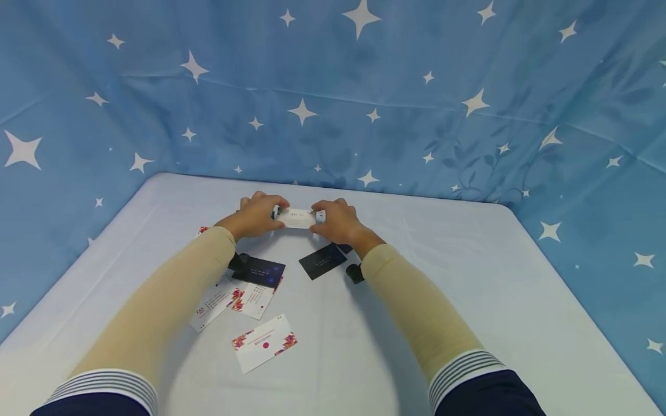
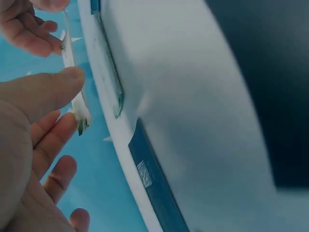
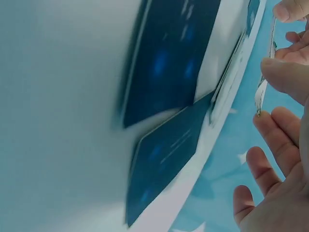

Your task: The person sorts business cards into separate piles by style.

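Observation:
A white card (image 1: 298, 218) with small print is held level between both hands over the far middle of the table, its ends bluish. At its left end the left hand (image 1: 258, 215) pinches it between thumb and fingertips; the right hand (image 1: 338, 221) pinches the right end the same way. Edge-on, the card (image 2: 79, 104) looks thin and slightly curved in the left wrist view. Thumb and fingers also grip the card (image 3: 263, 89) in the right wrist view, the lower fingers spread away from it. The ends lie partly hidden behind the fingers.
Below the right hand lies a dark card (image 1: 322, 262), partly over another. Nearer the left forearm, a dark blue card (image 1: 260, 271) overlaps white cards with red-orange corners (image 1: 256, 301). A similar white card (image 1: 265, 345) lies closer. Blue star-patterned cloth (image 1: 322, 144) hangs behind the table.

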`<action>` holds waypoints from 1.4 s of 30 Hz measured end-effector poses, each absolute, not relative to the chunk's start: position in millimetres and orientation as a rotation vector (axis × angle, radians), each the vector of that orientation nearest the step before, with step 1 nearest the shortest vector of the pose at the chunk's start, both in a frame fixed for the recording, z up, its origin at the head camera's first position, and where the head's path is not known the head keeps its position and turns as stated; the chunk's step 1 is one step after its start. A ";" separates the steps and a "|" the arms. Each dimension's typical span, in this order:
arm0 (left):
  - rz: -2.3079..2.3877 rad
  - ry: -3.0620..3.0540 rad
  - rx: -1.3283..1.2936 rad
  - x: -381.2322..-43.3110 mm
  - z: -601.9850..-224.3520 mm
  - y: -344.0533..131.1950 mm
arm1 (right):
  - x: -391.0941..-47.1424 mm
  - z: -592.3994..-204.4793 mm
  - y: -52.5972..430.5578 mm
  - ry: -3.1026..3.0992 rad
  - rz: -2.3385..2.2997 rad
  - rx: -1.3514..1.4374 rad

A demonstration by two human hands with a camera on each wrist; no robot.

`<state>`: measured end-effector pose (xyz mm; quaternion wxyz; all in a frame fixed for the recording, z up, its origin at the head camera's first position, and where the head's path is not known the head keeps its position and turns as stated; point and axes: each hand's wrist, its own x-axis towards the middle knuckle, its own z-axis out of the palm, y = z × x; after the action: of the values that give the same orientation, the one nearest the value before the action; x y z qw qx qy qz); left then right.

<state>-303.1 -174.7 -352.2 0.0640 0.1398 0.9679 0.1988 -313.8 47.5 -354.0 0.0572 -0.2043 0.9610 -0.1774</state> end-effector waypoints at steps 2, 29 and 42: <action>0.588 2.918 0.436 -307.6 -353.7 -171.9 | -318.0 -356.6 47.9 2.921 -0.522 -0.607; 0.485 2.820 0.321 -325.9 -363.3 -154.3 | -335.4 -370.8 48.7 2.878 -0.366 -0.488; 0.539 2.783 0.333 -328.1 -361.4 -155.7 | -337.3 -373.1 49.5 2.876 -0.444 -0.469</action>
<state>-328.1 -155.7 -361.4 0.1432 0.1156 0.9650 0.1869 -337.3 49.5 -373.1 0.0969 -0.1583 0.9711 -0.1499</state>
